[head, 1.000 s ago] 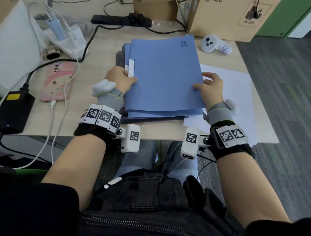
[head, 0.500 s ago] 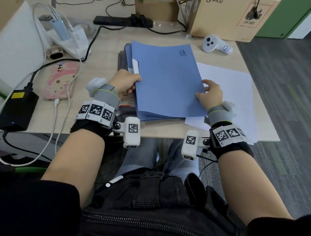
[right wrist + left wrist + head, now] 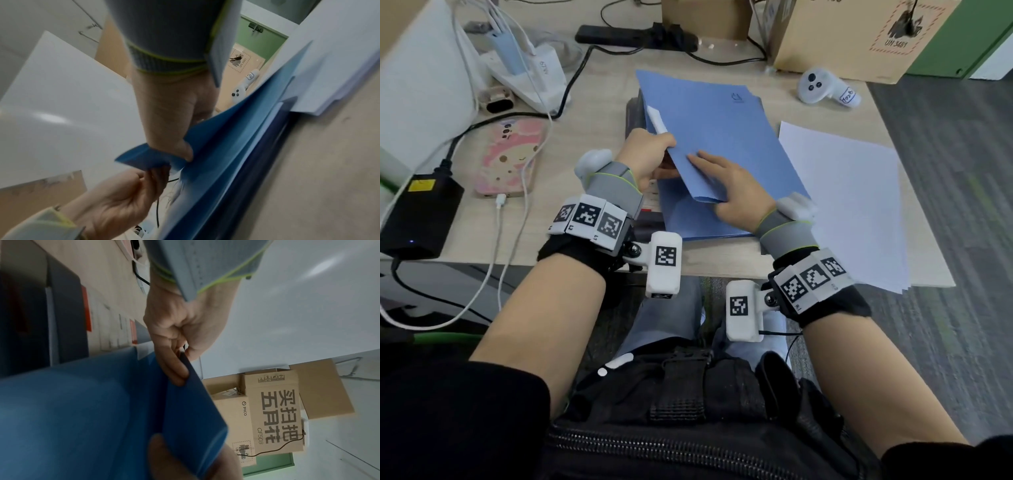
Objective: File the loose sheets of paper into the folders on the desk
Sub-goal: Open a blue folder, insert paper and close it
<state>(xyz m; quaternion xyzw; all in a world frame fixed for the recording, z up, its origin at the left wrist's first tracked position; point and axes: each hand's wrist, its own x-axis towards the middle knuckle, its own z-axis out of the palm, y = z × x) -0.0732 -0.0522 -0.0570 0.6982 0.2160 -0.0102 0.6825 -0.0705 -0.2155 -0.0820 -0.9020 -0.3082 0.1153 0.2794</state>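
The top blue folder [image 3: 722, 130] is raised off the stack of blue folders [image 3: 698, 222] at mid desk, with its near end tilted up. My left hand [image 3: 650, 154] pinches its left edge just below a white tab [image 3: 656, 120]; the left wrist view shows that hand [image 3: 179, 368] with thumb and fingers closed on the folder [image 3: 185, 410]. My right hand [image 3: 729, 185] holds the folder's near corner, fingers on top. In the right wrist view its thumb [image 3: 185, 151] is against the folder [image 3: 226, 138]. Loose white sheets [image 3: 852, 192] lie to the right of the stack.
A pink phone [image 3: 508, 157] on a cable and a black power adapter [image 3: 417, 216] lie on the left. A white controller [image 3: 825, 89], a cardboard box [image 3: 842, 34] and a power strip [image 3: 633, 36] stand at the back. The sheets overhang the desk's front edge [image 3: 722, 270].
The top folder has come up off the stack and swung leftward. My right hand slid from its right edge to its near corner, close to my left hand, which stays at the left edge.
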